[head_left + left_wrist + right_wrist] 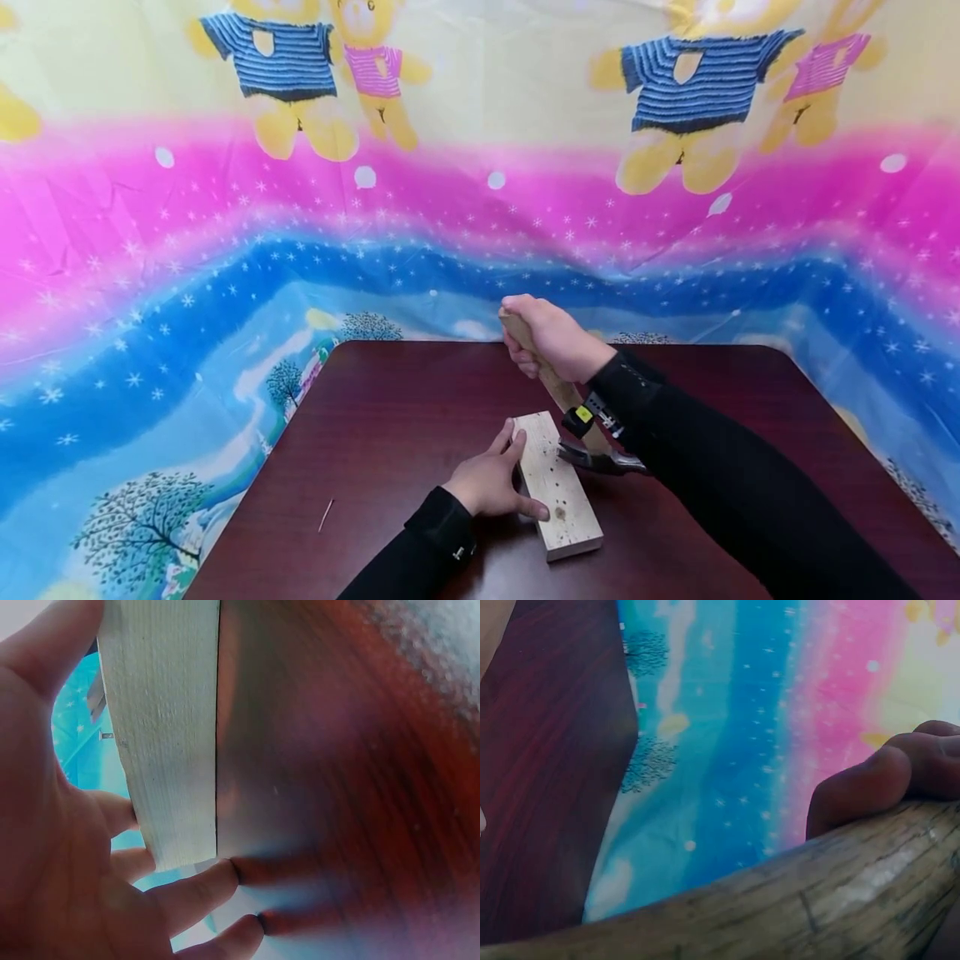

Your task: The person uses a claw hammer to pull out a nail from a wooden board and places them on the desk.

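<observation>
A pale wooden block, its top dotted with dark spots, lies on the table. My left hand holds it along its left side, with the thumb over the top edge and fingers near the far end. In the left wrist view, two fingertips reach down to the tabletop beside the block. My right hand grips a claw hammer by its wooden handle. The hammer's metal head is low, at the block's right edge, its claw toward the block. Whether the claw touches a nail is too small to tell.
A thin nail-like piece lies on the dark red-brown table, left of the left hand. A printed curtain with bears and snowflakes hangs behind and around the table.
</observation>
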Demonstrator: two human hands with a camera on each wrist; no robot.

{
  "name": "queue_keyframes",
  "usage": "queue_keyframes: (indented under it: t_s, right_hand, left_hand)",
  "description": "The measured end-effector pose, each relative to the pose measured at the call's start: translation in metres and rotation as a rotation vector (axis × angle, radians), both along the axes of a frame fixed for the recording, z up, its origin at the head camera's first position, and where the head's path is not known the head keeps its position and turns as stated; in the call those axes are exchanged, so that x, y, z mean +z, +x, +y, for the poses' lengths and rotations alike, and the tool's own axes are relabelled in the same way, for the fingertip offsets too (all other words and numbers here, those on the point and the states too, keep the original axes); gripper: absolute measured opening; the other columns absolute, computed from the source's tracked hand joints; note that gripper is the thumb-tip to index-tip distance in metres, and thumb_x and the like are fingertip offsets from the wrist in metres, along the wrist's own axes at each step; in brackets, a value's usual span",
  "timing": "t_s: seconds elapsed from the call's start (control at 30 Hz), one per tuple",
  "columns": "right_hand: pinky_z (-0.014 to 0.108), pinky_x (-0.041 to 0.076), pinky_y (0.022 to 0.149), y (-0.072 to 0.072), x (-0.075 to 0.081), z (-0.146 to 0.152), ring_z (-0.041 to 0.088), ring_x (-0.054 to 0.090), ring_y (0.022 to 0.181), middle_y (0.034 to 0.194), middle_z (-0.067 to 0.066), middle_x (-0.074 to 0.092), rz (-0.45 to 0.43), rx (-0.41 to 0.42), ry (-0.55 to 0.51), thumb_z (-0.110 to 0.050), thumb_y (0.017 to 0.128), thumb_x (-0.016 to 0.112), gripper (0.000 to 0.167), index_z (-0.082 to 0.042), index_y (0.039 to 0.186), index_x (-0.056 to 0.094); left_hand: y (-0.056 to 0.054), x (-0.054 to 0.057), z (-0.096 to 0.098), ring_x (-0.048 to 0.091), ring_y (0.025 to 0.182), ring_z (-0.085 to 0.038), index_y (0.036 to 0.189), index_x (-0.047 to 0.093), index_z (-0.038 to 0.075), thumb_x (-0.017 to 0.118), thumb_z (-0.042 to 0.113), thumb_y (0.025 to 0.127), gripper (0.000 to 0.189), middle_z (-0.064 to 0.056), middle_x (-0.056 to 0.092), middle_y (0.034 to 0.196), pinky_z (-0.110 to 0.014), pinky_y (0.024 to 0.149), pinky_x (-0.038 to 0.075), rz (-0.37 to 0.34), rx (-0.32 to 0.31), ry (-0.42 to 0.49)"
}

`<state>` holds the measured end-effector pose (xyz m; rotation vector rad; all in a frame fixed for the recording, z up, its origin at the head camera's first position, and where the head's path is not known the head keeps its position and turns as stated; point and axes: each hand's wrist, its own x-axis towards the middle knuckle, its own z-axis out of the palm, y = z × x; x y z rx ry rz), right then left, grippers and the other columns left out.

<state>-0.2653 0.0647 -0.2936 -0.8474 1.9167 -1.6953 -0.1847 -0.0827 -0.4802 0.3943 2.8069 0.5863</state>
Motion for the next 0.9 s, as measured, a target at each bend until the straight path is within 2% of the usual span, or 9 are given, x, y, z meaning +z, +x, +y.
queue_keyframes:
  t_s: [0.23,0.37,0.47,0.67,0.8,0.9]
  right_hand:
    - [0.033,0.040,0.049,-0.006,-0.003,-0.019,0.021,0.041,0.051,0.069,0.010,0.048,0.005,0.000,0.106,-0.058,0.099,0.042,0.068,0.007,0.085,0.055]
    - [0.034,0.038,0.046,-0.008,-0.006,-0.035,0.021,0.042,0.051,0.066,0.010,0.048,0.020,0.032,0.160,-0.062,0.098,0.043,0.071,0.006,0.081,0.057]
    - [0.034,0.038,0.045,-0.007,-0.011,-0.048,0.021,0.042,0.050,0.063,0.009,0.049,0.029,0.045,0.211,-0.064,0.096,0.045,0.069,0.000,0.074,0.058]
    - [0.033,0.036,0.046,-0.006,-0.023,-0.074,0.021,0.038,0.049,0.062,0.006,0.045,0.000,0.078,0.250,-0.062,0.096,0.046,0.064,-0.004,0.068,0.054]
    - [0.033,0.034,0.046,-0.006,-0.030,-0.087,0.020,0.036,0.049,0.060,0.006,0.043,-0.031,0.079,0.252,-0.058,0.097,0.049,0.063,-0.003,0.066,0.054]
    - [0.033,0.033,0.049,-0.006,-0.031,-0.093,0.020,0.034,0.051,0.063,0.005,0.042,-0.076,0.076,0.274,-0.060,0.096,0.051,0.062,-0.003,0.069,0.054]
  left_hand:
    - [-0.004,0.001,-0.002,0.056,0.123,-0.025,0.161,0.020,0.021,0.073,0.078,0.068,0.121,-0.003,0.002,0.167,-0.033,0.078,0.051,-0.015,-0.007,0.018]
    - [-0.004,0.003,-0.002,0.054,0.126,-0.026,0.161,0.021,0.021,0.074,0.077,0.067,0.121,-0.002,0.002,0.167,-0.035,0.082,0.051,-0.023,0.004,0.021]
    - [-0.003,0.002,-0.003,0.049,0.131,-0.027,0.161,0.022,0.020,0.075,0.076,0.067,0.121,-0.004,0.003,0.167,-0.035,0.085,0.051,-0.027,-0.001,0.029]
    - [-0.002,-0.004,-0.004,0.044,0.135,-0.024,0.161,0.024,0.021,0.073,0.076,0.069,0.118,-0.004,0.006,0.167,-0.032,0.090,0.050,-0.055,-0.002,0.058]
    - [-0.003,-0.006,-0.006,0.047,0.133,-0.023,0.160,0.027,0.022,0.073,0.077,0.069,0.116,-0.004,0.012,0.166,-0.035,0.092,0.049,-0.083,0.017,0.079]
    - [-0.005,-0.004,-0.007,0.049,0.130,-0.025,0.161,0.024,0.025,0.074,0.075,0.070,0.115,-0.004,0.013,0.165,-0.036,0.089,0.050,-0.099,0.022,0.094]
